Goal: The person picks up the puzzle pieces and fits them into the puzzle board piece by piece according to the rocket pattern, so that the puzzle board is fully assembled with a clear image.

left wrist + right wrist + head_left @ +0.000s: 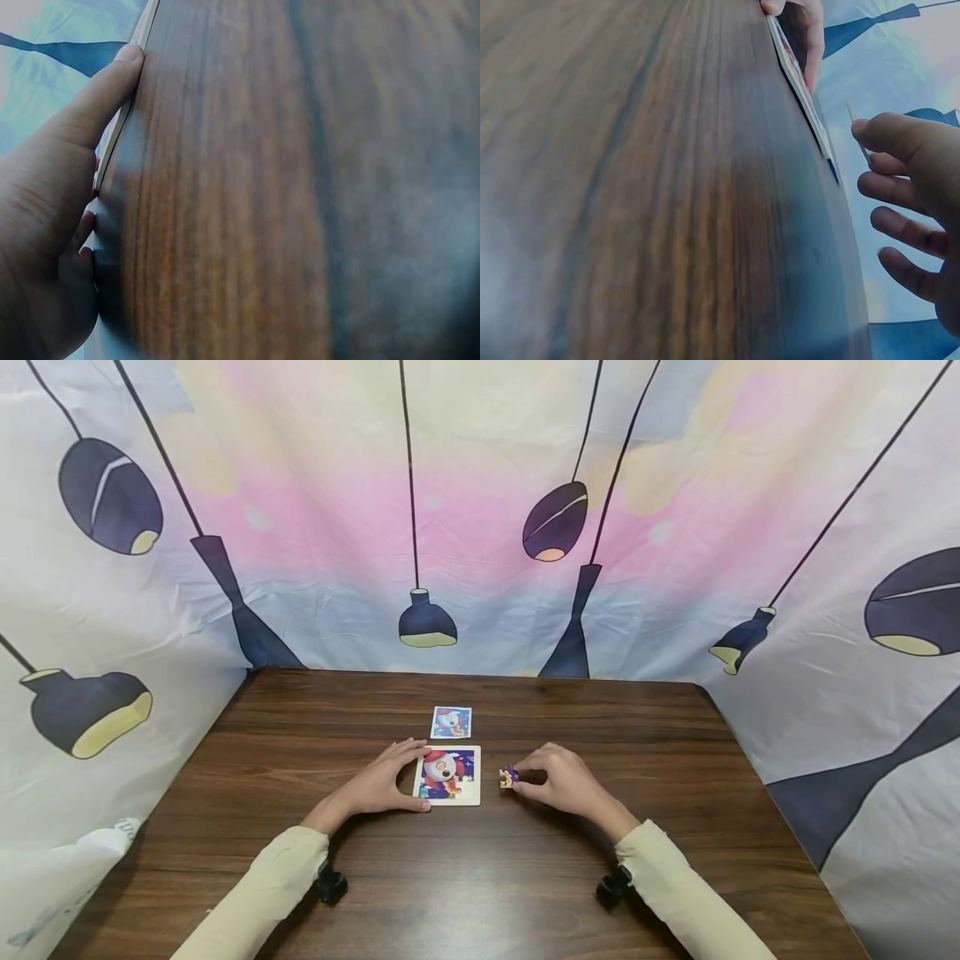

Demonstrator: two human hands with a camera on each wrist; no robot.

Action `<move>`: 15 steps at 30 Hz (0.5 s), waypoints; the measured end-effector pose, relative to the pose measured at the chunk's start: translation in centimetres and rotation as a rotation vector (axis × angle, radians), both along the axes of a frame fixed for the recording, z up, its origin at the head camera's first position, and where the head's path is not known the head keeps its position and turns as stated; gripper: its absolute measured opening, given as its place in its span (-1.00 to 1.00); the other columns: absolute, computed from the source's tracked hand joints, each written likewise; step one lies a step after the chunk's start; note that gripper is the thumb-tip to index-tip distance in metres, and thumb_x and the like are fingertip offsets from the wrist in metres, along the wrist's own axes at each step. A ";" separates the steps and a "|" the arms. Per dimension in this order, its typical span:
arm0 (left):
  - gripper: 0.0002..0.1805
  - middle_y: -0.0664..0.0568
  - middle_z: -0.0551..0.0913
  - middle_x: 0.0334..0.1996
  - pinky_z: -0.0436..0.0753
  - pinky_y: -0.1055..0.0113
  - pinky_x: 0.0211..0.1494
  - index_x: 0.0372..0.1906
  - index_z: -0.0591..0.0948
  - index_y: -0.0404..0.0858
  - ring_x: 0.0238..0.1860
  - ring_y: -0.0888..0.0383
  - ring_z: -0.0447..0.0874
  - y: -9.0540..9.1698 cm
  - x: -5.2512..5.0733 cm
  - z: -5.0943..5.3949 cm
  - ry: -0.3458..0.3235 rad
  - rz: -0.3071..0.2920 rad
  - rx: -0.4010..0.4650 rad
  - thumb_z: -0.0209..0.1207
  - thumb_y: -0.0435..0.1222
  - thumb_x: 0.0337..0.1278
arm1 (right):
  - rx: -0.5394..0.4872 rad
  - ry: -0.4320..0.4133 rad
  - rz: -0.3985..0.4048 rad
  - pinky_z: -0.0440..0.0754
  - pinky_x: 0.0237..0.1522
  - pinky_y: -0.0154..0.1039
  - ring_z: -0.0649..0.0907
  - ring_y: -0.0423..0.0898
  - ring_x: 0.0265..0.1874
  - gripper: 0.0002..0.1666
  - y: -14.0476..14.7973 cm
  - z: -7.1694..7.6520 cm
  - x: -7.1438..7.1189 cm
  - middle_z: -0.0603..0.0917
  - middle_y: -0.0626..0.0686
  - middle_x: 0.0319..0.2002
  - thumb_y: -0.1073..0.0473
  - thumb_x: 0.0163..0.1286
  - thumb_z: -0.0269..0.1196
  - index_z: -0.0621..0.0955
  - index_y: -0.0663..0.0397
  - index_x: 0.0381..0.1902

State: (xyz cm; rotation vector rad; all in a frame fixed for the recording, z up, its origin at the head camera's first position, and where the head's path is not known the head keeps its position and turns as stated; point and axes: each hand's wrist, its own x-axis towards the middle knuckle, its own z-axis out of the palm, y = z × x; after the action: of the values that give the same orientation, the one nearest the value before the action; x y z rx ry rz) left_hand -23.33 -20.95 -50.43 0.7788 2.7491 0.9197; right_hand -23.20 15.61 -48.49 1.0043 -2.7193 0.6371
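A jigsaw puzzle in a pale tray (470, 800) lies flat on the table, showing a white cartoon figure with red on a purple ground. Its lower right part shows pale, bare backing. My left hand (382, 781) holds the tray from the left, thumb at the near edge and fingers at the far edge. To the right of the tray, my right hand (562, 779) pinches a purple and orange puzzle piece (507, 777) between thumb and fingers, apart from the tray. The right wrist view shows the piece (853, 112) edge-on and thin, with the other fingers loosely curled.
A small picture card (452, 722) with a similar image lies just beyond the tray. The brown wooden table (465, 885) reaches back to a printed curtain (480, 527), which also hangs at both sides. At the left table edge there is a white fabric bulge (97, 852).
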 end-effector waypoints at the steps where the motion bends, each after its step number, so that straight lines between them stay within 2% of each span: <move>1: 0.15 -0.13 0.19 0.58 0.02 -0.31 0.57 0.57 0.29 -0.18 0.62 -0.24 -0.07 0.0 0.0 0.0 0.000 0.000 -0.001 0.46 0.28 -0.08 | -0.004 -0.002 0.002 0.69 -0.03 -0.14 0.67 -0.20 -0.11 -0.67 -0.2 0.0 0.0 0.80 -0.16 -0.16 -0.13 0.30 0.46 0.83 -0.12 -0.09; 15: 0.16 -0.12 0.18 0.59 0.03 -0.35 0.55 0.58 0.28 -0.16 0.62 -0.25 -0.09 0.0 0.0 -0.2 -0.016 0.014 0.002 0.47 0.28 -0.09 | 0.013 -0.022 0.056 0.68 0.02 -0.09 0.68 -0.14 -0.06 -0.65 -2.9 0.1 -0.7 0.80 -0.13 -0.12 -0.14 0.35 0.42 0.82 -0.10 -0.04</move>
State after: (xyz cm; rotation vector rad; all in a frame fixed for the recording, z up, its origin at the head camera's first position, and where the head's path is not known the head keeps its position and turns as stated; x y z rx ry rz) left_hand -23.31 -20.95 -50.59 0.7499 2.7437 0.9275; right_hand -23.91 12.72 -48.39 1.0867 -2.7263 0.6445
